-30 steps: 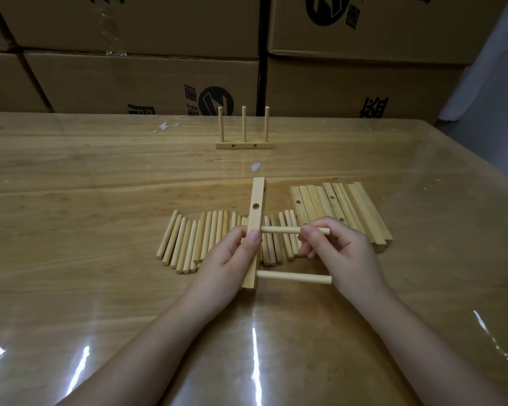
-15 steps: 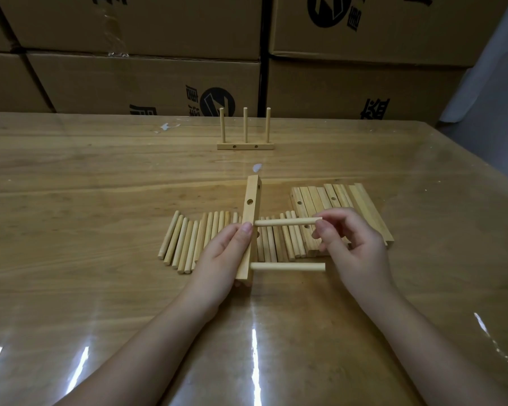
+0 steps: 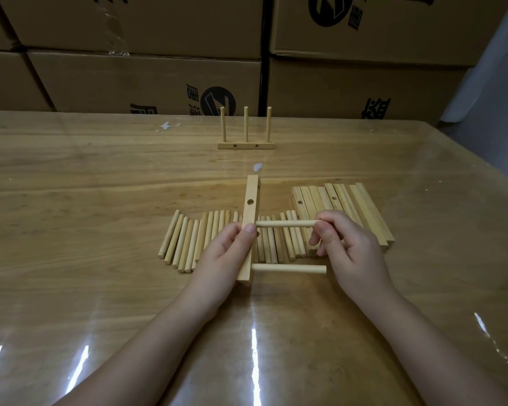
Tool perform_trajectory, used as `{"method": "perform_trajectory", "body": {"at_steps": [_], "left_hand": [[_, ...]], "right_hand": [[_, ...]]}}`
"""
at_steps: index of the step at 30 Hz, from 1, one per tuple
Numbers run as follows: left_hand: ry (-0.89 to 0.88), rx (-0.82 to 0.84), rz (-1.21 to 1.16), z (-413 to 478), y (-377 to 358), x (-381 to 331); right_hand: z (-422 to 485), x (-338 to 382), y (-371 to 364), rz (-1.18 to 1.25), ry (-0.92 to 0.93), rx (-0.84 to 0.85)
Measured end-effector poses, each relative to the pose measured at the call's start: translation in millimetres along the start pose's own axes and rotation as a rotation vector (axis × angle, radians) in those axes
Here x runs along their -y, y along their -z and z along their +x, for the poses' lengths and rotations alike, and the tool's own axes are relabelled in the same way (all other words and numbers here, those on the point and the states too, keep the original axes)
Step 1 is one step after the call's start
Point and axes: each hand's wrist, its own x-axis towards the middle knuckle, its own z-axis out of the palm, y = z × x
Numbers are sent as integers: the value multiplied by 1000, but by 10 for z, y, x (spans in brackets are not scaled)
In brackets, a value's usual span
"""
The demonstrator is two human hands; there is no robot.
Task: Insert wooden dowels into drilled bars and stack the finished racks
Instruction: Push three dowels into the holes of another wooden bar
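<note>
Your left hand (image 3: pixel 226 256) covers the bar's (image 3: pixel 251 212) middle and some loose dowels (image 3: pixel 185 244). Your right hand (image 3: pixel 352 250) seemingly hides the upper dowel's (image 3: pixel 286 223) tip.

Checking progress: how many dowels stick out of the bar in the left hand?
2: the near dowel by the bar's lower end, and the middle dowel, pinched by the right hand.

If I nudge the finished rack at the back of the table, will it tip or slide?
Likely to tip: the finished rack stands on a narrow bar with three tall upright dowels. The glossy table cover probably lets it slide if pushed low.
</note>
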Motion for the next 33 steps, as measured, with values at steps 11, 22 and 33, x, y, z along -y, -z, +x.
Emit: {"method": "perform_trajectory", "body": {"at_steps": [11, 22, 33], "left_hand": [[-1, 7, 65, -39, -18, -45], [31, -67, -66, -38, -37, -74], [47, -99, -104, -37, -54, -103]], "right_hand": [[-7, -18, -26, 32, -19, -9], [-31, -60, -27, -266, -162, 216], [-40, -71, -54, -528, -79, 426]]}}
